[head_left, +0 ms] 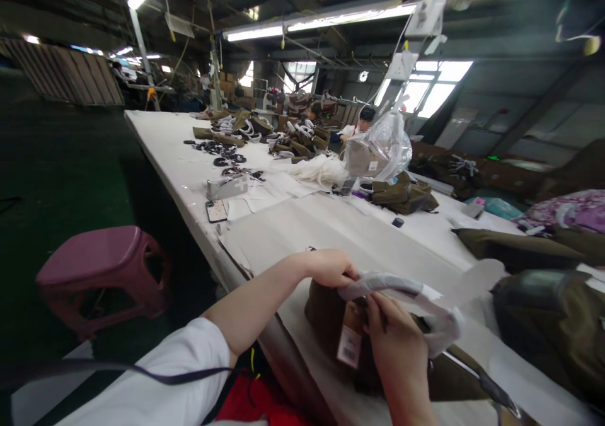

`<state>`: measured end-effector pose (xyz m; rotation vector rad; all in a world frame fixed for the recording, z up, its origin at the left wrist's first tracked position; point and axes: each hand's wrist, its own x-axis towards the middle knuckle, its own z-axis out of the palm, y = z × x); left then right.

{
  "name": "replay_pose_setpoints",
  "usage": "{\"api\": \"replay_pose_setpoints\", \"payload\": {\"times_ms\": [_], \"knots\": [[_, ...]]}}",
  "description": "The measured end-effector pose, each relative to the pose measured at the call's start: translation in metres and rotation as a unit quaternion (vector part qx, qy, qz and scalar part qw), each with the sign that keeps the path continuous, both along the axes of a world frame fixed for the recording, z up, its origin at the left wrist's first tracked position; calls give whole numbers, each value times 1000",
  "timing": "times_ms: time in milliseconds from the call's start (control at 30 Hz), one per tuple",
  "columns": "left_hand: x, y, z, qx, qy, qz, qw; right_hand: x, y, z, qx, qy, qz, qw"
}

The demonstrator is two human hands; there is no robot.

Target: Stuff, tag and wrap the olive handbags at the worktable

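Observation:
A dark olive bag [326, 312] lies on the worktable in front of me, its handle [392, 281] wrapped in pale padding. My left hand [333, 267] is closed at the left end of that wrapped handle, fingertips bent down against it. Just beneath the handle, my right hand [397, 334] pinches at the bag's upper edge, and its fingers cover whatever small part they grip. A brown and white hang tag [350, 344] with a barcode dangles beside my right fingers. A strap with a metal clip [508, 404] extends from the bag toward the lower right.
The long white worktable [163, 155] carries piled olive bags [302, 141], dark straps [224, 155], a phone [216, 211] and a clear plastic bag [378, 149] hanging above it. More bags [548, 325] lie right. A pink stool [99, 265] stands left. Co-workers sit farther back.

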<state>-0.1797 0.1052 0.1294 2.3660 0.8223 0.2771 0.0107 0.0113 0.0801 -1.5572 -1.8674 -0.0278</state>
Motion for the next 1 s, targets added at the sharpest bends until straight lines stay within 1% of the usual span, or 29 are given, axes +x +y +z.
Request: {"api": "replay_pose_setpoints", "payload": {"times_ms": [67,100,133,200,233,300,333,433,533,633,767,900,1000], "knots": [[8,3,-5,-47,-51,5,998,5,0,2,-19,49,-10,999],[12,4,-9,-84,-91,14,992,7,0,3,-32,75,-15,997],[16,4,-14,-128,-135,24,982,9,-1,4,-46,101,-20,994],[22,4,-21,-225,-213,40,950,12,-2,6,-69,157,-32,985],[23,3,-23,-267,-237,42,933,13,-2,6,-77,177,-40,980],[25,2,-23,-321,-255,33,911,14,-2,6,-87,192,-64,975],[25,1,-22,-335,-252,26,908,14,-2,5,-89,187,-79,975],[25,-1,-19,-351,-213,15,912,15,-1,2,-85,160,-94,979],[28,-4,-20,-351,-179,48,918,17,-1,0,-85,160,-71,981],[35,-7,-22,-365,-185,87,908,18,-2,4,-114,174,-54,977],[38,-10,-22,-387,-183,87,899,18,-6,10,-137,193,-59,970],[36,-10,-21,-389,-191,95,897,17,-7,11,-138,194,-30,971],[34,-9,-21,-386,-200,85,897,18,-7,10,-144,197,-11,970]]}}
